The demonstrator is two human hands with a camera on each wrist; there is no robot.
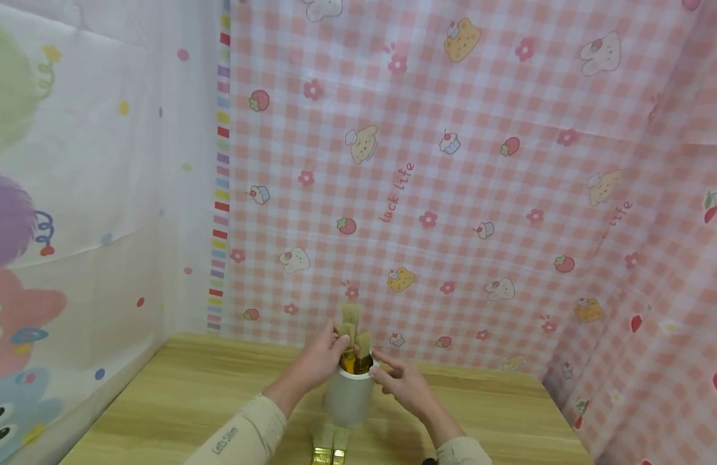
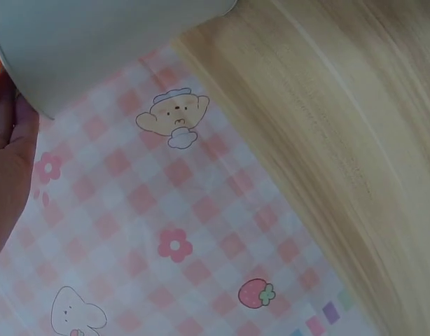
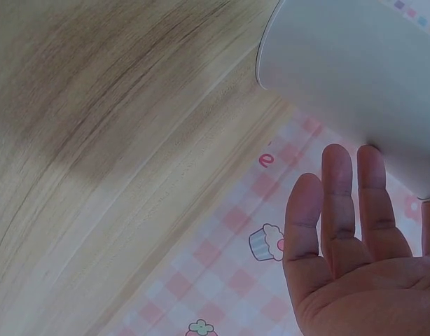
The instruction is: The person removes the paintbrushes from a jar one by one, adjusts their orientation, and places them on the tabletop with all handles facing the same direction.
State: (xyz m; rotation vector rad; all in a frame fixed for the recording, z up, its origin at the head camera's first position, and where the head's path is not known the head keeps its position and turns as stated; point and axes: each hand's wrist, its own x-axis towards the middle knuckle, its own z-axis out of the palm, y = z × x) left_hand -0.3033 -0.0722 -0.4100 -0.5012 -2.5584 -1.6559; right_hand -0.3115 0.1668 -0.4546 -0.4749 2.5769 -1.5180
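A pale grey cylindrical container (image 1: 349, 397) with a white rim stands on the table, also large in both wrist views. Flat paintbrushes stand in it with tan bristles up, one paintbrush (image 1: 364, 342) towards its right side. My left hand (image 1: 325, 354) pinches another paintbrush (image 1: 349, 357) over the rim's left side; its lower end is hidden inside. At the rim's right side, my right hand (image 1: 406, 384) touches the container with its fingertips. In the right wrist view its fingers (image 3: 337, 203) are nearly straight against the wall.
Two more paintbrushes, a wider brush (image 1: 322, 455) and a narrower brush (image 1: 339, 455), lie in front of the container with gold ferrules. The wood-grain table (image 1: 219, 394) meets a pink checked cloth (image 1: 428, 252) behind and a printed white cloth (image 1: 126, 213) on the left.
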